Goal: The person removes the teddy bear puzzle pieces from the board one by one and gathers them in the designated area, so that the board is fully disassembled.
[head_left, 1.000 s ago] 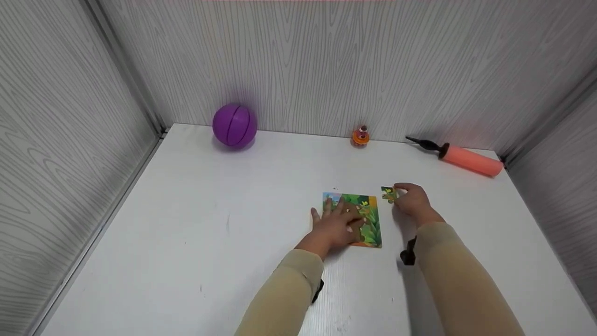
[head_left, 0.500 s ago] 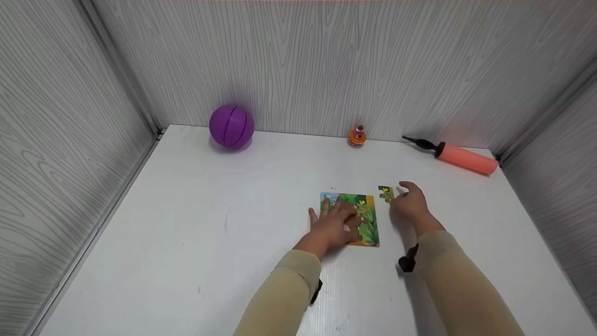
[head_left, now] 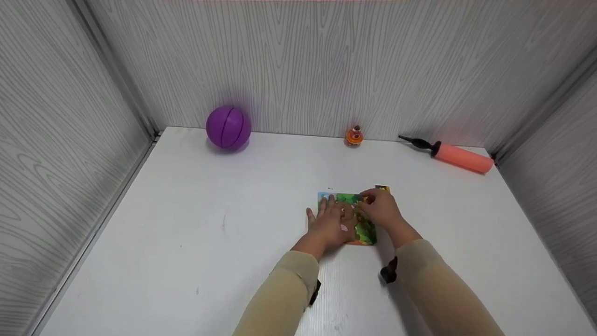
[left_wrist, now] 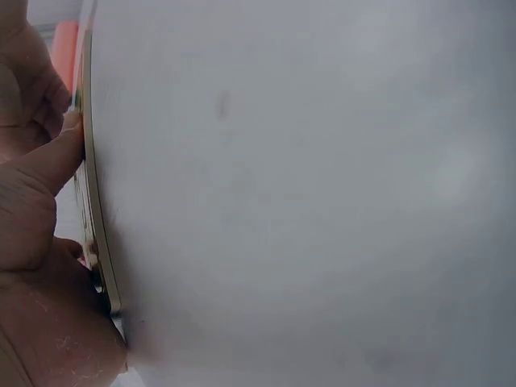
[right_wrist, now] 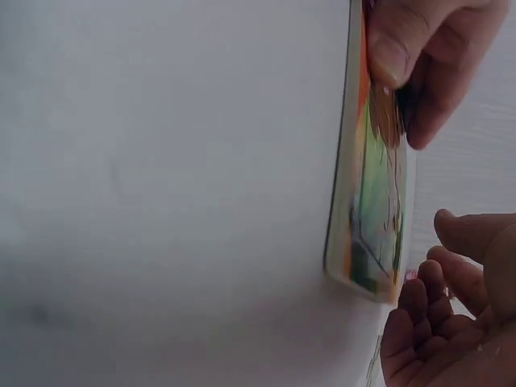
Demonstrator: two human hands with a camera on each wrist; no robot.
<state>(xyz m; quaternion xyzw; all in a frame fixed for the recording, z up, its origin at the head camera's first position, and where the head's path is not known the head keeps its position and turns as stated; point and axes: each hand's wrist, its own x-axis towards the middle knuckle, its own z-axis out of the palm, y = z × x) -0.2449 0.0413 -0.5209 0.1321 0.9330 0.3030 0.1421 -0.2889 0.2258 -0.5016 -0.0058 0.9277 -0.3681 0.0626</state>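
Observation:
A colourful jigsaw board (head_left: 365,231) lies flat on the white table (head_left: 233,224), right of centre. My left hand (head_left: 332,223) rests on the board with its fingers straight, covering its left and middle part. My right hand (head_left: 378,208) is over the board's far right corner and pinches a small green and yellow puzzle piece (head_left: 382,188), which peeks out beyond the fingers. The two hands touch above the board. In the right wrist view the board (right_wrist: 376,226) appears edge on. In the left wrist view only its thin edge (left_wrist: 90,201) shows beside my thumb.
A purple ball (head_left: 228,127) sits at the back left by the wall. A small orange toy (head_left: 354,136) stands at the back centre. A pink hand pump with a black nozzle (head_left: 454,156) lies at the back right. Grey panelled walls close three sides.
My right hand has carried the puzzle piece left, from the table beside the board to over its far right corner. My left hand has stayed flat on the board.

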